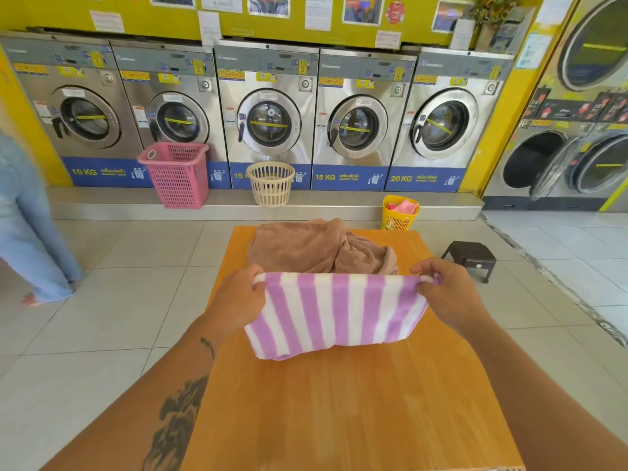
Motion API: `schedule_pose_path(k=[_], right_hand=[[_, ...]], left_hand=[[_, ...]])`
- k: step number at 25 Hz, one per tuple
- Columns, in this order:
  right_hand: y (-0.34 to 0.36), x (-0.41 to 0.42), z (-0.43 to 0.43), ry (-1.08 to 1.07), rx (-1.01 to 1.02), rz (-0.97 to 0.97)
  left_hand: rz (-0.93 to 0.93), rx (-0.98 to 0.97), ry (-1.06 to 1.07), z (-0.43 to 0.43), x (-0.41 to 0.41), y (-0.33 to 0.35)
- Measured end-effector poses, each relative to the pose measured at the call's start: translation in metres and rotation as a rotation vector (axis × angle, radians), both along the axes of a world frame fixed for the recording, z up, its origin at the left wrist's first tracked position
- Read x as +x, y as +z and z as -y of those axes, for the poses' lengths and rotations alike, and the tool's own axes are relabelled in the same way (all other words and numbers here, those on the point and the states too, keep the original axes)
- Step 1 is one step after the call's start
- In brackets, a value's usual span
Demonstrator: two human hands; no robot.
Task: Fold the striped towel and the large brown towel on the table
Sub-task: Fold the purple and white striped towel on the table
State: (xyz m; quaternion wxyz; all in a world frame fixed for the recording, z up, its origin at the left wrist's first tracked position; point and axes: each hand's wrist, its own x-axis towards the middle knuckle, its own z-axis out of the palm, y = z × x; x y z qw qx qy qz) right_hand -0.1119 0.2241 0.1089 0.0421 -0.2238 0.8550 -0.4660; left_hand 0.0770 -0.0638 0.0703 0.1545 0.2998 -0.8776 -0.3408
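A purple-and-white striped towel [334, 312] hangs doubled over above the wooden table [339, 409], its lower edge resting on the tabletop. My left hand [236, 297] pinches its upper left corner. My right hand [448, 294] pinches the upper right corner. The top edge is stretched straight between both hands. Behind it, at the table's far end, the large brown towel [306, 248] lies in a crumpled heap, partly hidden by the striped towel's top edge.
Past the table stand a yellow basket [398, 214] with pink cloth, a cream basket [271, 183] and a pink basket [176, 173] before a row of washing machines [268, 113]. A dark stool [470, 256] sits right of the table. A person in jeans [30, 229] stands at left.
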Motion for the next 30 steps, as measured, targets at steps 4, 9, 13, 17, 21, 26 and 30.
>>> schedule_pose_path(k=[4,9,13,17,21,26,30], right_hand=[[-0.002,-0.003,-0.002,-0.006,0.003,-0.011],[-0.005,-0.006,-0.008,-0.026,0.025,-0.027],[0.002,-0.014,-0.010,-0.068,-0.003,-0.043],[0.010,-0.019,-0.012,-0.118,-0.036,-0.039],[0.018,-0.019,-0.015,-0.109,-0.042,-0.041],[0.047,-0.052,-0.002,-0.094,0.004,-0.076],[0.074,-0.086,0.019,-0.013,-0.208,0.003]], left_hand=[[-0.009,0.147,-0.052,-0.007,-0.005,0.012],[-0.174,0.323,-0.053,-0.011,-0.006,0.027],[-0.279,0.364,-0.032,-0.005,-0.005,0.035],[-0.251,0.276,-0.015,0.006,-0.004,0.036],[-0.214,-0.039,0.073,0.012,-0.009,0.041],[-0.103,-0.222,0.112,0.037,-0.041,0.079],[-0.270,-0.256,0.278,0.039,-0.062,0.121]])
